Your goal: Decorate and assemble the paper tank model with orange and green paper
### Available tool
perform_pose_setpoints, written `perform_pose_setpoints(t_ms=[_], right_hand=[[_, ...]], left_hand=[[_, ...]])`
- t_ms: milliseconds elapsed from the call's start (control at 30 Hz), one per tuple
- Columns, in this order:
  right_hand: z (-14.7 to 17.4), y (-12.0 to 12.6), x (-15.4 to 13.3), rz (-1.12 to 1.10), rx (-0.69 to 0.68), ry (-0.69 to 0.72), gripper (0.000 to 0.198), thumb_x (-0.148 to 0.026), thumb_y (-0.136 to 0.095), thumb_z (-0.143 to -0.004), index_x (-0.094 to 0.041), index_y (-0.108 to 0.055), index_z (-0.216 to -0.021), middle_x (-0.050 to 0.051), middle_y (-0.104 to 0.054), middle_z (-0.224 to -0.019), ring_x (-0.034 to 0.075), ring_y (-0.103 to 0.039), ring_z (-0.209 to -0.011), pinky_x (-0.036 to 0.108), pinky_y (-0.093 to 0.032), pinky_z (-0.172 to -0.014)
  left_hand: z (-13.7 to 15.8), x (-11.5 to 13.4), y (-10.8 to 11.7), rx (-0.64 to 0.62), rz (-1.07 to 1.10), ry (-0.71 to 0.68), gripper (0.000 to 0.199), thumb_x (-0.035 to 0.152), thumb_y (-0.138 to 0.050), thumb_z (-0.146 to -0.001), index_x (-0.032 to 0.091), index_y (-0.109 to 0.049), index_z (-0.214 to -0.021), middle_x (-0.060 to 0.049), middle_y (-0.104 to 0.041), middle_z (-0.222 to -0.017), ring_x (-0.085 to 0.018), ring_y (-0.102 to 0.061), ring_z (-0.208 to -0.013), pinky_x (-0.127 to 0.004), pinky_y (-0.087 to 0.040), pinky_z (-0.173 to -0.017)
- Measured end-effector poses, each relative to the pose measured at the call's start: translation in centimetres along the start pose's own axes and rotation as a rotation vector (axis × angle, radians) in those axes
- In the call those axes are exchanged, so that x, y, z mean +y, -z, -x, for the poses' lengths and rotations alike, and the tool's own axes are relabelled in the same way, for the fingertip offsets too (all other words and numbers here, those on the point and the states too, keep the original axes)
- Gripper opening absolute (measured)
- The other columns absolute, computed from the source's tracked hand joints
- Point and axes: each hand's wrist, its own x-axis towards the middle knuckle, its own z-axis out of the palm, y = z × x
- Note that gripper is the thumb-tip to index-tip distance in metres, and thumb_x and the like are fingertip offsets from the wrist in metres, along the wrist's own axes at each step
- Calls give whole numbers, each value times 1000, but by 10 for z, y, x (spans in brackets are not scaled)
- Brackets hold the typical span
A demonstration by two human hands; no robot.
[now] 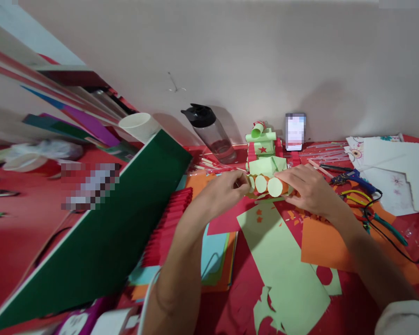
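Observation:
A row of short orange paper rolls with pale green disc ends (275, 187) lies between my two hands. My left hand (226, 190) has its fingers pinched at the left end of the row. My right hand (307, 190) grips the right end, thumb and fingers bent round it. Just behind stands a pale green paper model (263, 151) built of rolls and folded pieces, with red strips and a red star. In front of the row lies a long pale green sheet (282, 251) with small orange scraps at its far end.
To the left, a large green board (101, 232) leans across the table beside red folded paper (165, 228). A bottle (214, 135) and a phone (295, 132) stand by the wall. Pliers (380, 221), a glue gun (356, 179) and orange sheets (328, 244) lie at right.

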Motion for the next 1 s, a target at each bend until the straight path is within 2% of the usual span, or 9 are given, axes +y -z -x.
perform_pose_setpoints(t_ms=[200, 333, 467, 567, 667, 733, 833, 1000], right_hand=[[0, -1, 0, 1, 3, -5, 35, -21, -67, -97, -19, -61, -132, 12, -75, -118, 30, -66, -106, 42, -47, -89], [0, 0, 0, -5, 12, -6, 34, -20, -67, -97, -18, -62, -131, 12, -75, -116, 30, -66, -105, 42, -48, -89], [0, 2, 0, -26, 6, -33, 34, -21, -68, -96, -20, -63, -130, 12, -75, -115, 29, -66, -103, 42, -48, -88], [0, 4, 3, -49, 24, -51, 32, -22, -69, -96, -21, -63, -128, 11, -75, -115, 28, -67, -103, 41, -48, -89], [3, 5, 10, -97, 42, -73, 32, -21, -68, -96, -22, -62, -127, 10, -75, -118, 27, -68, -104, 41, -49, -91], [5, 5, 16, -137, 55, -102, 34, -23, -68, -95, -23, -61, -129, 10, -75, -119, 27, -68, -104, 42, -50, -91], [9, 3, 23, -203, 82, -148, 36, -26, -69, -94, -25, -62, -129, 9, -75, -119, 28, -70, -106, 43, -53, -92], [13, 1, 30, -244, 88, -196, 34, -29, -72, -93, -26, -64, -127, 9, -76, -120, 28, -71, -108, 44, -54, -94]], left_hand=[[-1, 2, -1, 4, -33, 9, 11, 31, -53, -77, 22, -57, -75, 1, -55, -63, -15, -45, -53, -27, -32, -52], [2, 4, 1, -7, -45, -14, 21, 41, -56, -83, 22, -63, -79, 0, -58, -64, -16, -47, -54, -28, -33, -52], [6, 2, 8, 26, -24, -82, 33, 51, -52, -90, 21, -61, -78, -2, -58, -66, -17, -51, -60, -28, -37, -54], [4, -4, 13, 132, 5, -157, 35, 54, -50, -93, 21, -58, -82, -3, -62, -75, -18, -55, -68, -29, -43, -60], [-1, -9, 14, 206, 50, -248, 32, 52, -52, -93, 21, -60, -95, -7, -69, -95, -22, -64, -88, -33, -51, -78], [-4, -11, 11, 196, 76, -284, 31, 49, -55, -94, 20, -62, -102, -9, -71, -110, -24, -66, -103, -36, -52, -91], [-9, -13, 3, 123, 129, -296, 34, 51, -57, -94, 21, -64, -109, -9, -71, -121, -25, -66, -111, -37, -52, -94], [-16, -15, -7, 32, 227, -333, 36, 54, -59, -95, 21, -65, -106, -6, -71, -104, -21, -66, -96, -33, -54, -85]])
